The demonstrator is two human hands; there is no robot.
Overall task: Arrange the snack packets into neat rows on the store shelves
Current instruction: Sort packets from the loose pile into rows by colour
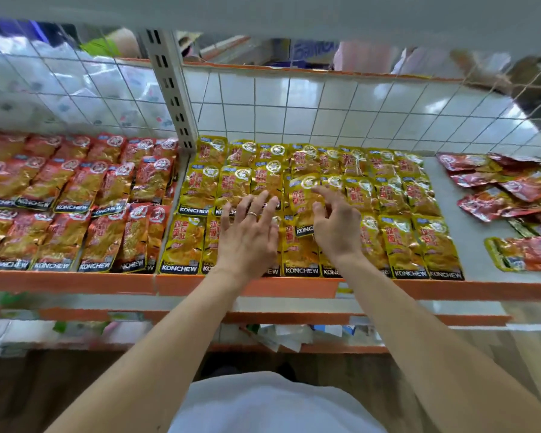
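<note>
Yellow snack packets (400, 195) lie in rows on the middle section of the shelf (469, 232). My left hand (250, 232) rests flat on them with its fingers spread, a ring on one finger. My right hand (334, 223) pinches one tilted yellow packet (303, 198) by its right edge, thumb and forefinger on it; this packet sits askew on top of the middle row. Red snack packets (75, 195) fill the left section in rows. Loose red packets (509, 195) lie in a jumbled heap at the far right.
A white wire grid (325, 114) backs the shelf and a slotted upright post (172, 89) divides the sections. The shelf has an orange front lip (75, 282), with lower shelves beneath. A bare strip of shelf separates the yellow rows from the red heap.
</note>
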